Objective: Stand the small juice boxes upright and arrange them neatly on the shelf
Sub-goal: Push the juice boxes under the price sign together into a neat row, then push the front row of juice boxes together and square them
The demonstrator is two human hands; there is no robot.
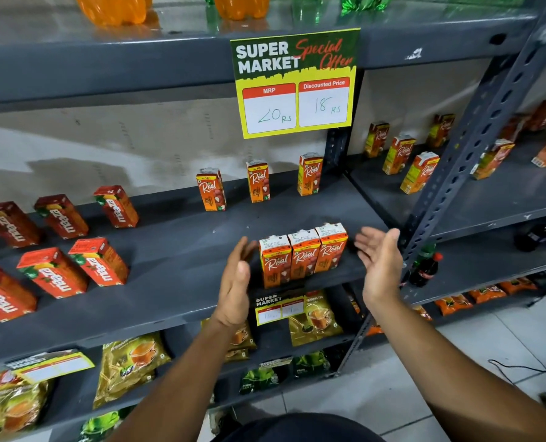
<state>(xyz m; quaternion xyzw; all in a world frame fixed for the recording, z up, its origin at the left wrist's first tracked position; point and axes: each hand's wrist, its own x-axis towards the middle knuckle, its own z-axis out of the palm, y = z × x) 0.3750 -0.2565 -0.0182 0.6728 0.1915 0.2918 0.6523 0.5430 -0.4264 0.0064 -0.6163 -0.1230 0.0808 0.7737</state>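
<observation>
Three orange Real juice boxes (pixel 303 255) stand upright, pressed side by side, at the front edge of the grey shelf (pixel 176 269). My left hand (pixel 236 279) is open just left of the row, fingers near the leftmost box. Just right of the row, my right hand (pixel 380 261) is open with its palm facing the boxes, a small gap between them. Three more Real boxes (pixel 258 180) stand spaced apart along the back of the same shelf. Neither hand holds anything.
Several red Maaza boxes (pixel 74 250) stand on the left of the shelf. More Real boxes (pixel 402 154) stand on the adjoining right shelf behind a slotted steel post (pixel 466 161). A yellow price sign (pixel 297 82) hangs above. Tea packets (pixel 131 362) fill the lower shelves.
</observation>
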